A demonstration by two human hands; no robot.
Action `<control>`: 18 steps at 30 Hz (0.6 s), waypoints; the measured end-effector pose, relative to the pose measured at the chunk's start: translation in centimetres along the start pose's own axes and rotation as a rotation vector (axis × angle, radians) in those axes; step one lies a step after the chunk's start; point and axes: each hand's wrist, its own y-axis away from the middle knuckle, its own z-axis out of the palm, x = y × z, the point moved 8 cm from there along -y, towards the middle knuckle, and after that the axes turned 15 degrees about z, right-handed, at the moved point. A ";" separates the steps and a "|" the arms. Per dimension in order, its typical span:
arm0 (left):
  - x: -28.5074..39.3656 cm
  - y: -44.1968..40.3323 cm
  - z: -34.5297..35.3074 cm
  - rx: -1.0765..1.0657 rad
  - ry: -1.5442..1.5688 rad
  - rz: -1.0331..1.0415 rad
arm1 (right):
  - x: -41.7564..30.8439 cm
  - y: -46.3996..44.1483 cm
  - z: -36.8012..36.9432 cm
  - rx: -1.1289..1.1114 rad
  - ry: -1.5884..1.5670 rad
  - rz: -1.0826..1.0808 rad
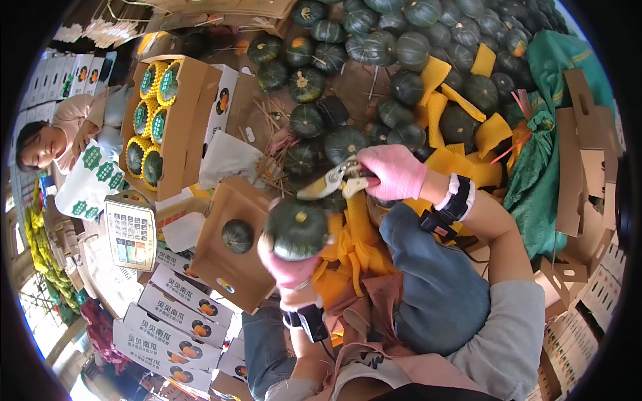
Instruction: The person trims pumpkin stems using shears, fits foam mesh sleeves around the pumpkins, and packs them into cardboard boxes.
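Note:
A dark green pumpkin rests in my left hand, which wears a pink glove and is wrapped round it from below. My right hand, also in a pink glove, grips pruning shears by their handles. The shears' blades point left, above the pumpkin; whether they touch it I cannot tell. An open cardboard box with one small pumpkin inside stands left of the held pumpkin.
Many pumpkins are piled ahead. Yellow foam nets and a green sack lie at right. A box of netted pumpkins, a scale and a seated person are at left.

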 end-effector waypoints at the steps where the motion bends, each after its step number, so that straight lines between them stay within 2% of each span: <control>1: 1.9 0.4 -1.1 0.000 -0.097 0.155 | 1.2 0.1 -0.3 0.016 -0.031 0.069; 3: 6.7 2.4 -2.8 0.022 -0.560 0.442 | 5.3 0.7 -1.9 0.130 -0.199 0.306; 4: 9.1 3.1 -4.7 0.075 -0.788 0.567 | 8.2 1.4 -2.7 0.292 -0.274 0.398; 5: 10.4 3.5 -7.4 0.135 -0.971 0.519 | 11.1 1.9 -3.3 0.279 -0.330 0.632; 6: 11.9 3.6 -10.8 0.209 -1.131 0.595 | 12.8 2.3 -3.8 0.313 -0.667 0.689; 7: 13.1 3.9 -13.5 0.284 -1.299 0.666 | 16.8 2.3 -2.9 0.274 -0.721 0.771; 9: 13.5 3.8 -14.1 0.359 -1.814 0.696 | 14.7 1.3 -6.8 0.339 -0.240 0.789; 10: 13.4 3.7 -14.1 0.394 -2.070 0.697 | 14.2 0.1 -6.7 0.300 -0.151 0.745; 14: 13.0 3.3 -18.0 0.287 -1.850 0.554 | 11.1 -6.1 -3.8 0.167 0.178 0.707; 17: 12.6 4.6 -22.0 0.601 -1.103 0.404 | 11.3 -9.0 -1.2 0.078 0.448 0.755; 18: 12.6 4.7 -23.0 0.662 -1.009 0.295 | 11.4 -9.1 -0.9 0.066 0.518 0.791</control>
